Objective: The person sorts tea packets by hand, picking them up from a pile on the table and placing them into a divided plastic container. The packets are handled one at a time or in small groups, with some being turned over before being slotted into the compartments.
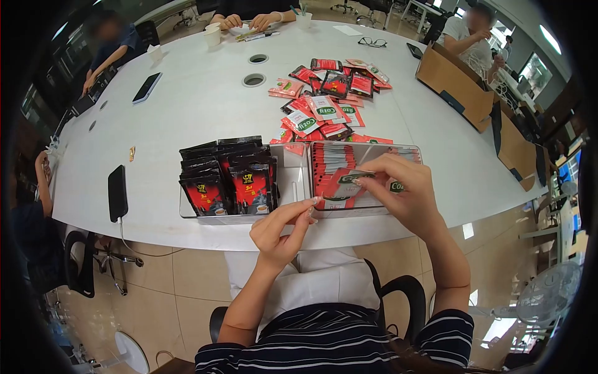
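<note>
My right hand (pixel 402 187) pinches a red-and-white Cozy sachet (pixel 344 186) between thumb and fingers, tilted above the right compartment of a clear box (pixel 293 177). At that sachet's lower left corner, the fingertips of my left hand (pixel 280 230) are closed together and seem to grip its edge. Below both hands, a row of similar sachets (pixel 330 156) stands upright in the right compartment. Black-and-red G7 3in1 coffee sachets (pixel 250 187) fill the left part of the box in two stacks. My right fingers partly hide the sachets at the far right.
Behind the box lies a loose pile of red, white and black sachets (pixel 330 103). A black phone (pixel 117 193) with a cable and another phone (pixel 147 88) lie left. Cardboard boxes (pixel 458 87) stand right. Paper cups (pixel 213 36), glasses (pixel 372 42) and other people are around the white table (pixel 205 115).
</note>
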`<state>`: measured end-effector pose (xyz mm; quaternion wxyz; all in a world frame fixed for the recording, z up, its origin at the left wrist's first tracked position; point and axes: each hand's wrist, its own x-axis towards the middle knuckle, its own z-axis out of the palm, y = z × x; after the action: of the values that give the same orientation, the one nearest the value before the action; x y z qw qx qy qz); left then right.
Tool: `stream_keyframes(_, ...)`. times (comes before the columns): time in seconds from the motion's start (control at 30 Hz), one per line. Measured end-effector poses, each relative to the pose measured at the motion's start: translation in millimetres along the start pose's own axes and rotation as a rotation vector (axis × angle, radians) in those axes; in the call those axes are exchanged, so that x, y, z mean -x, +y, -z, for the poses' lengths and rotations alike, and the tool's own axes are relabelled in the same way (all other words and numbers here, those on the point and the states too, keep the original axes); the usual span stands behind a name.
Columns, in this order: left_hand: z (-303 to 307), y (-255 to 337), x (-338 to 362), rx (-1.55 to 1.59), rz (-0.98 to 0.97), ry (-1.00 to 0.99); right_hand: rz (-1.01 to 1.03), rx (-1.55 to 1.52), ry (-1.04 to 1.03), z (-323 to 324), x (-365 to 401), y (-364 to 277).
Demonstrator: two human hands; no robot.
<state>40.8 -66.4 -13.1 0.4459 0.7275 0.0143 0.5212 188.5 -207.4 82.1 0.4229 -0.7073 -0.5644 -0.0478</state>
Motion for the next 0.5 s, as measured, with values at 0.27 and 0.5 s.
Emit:
stream_keyframes(0.27, -0.5, -2.1, 4.7, -0.059, 0.015, -0.034, 0.028, 0.273, -0.198, -13.1, 5.9, 9.9)
stream_keyframes(0.5, -3.6, -4.5, 4.4, -0.209, -0.071, -0.153, 0.046, 0.373, -0.255, -19.3, -13.4, 11.1)
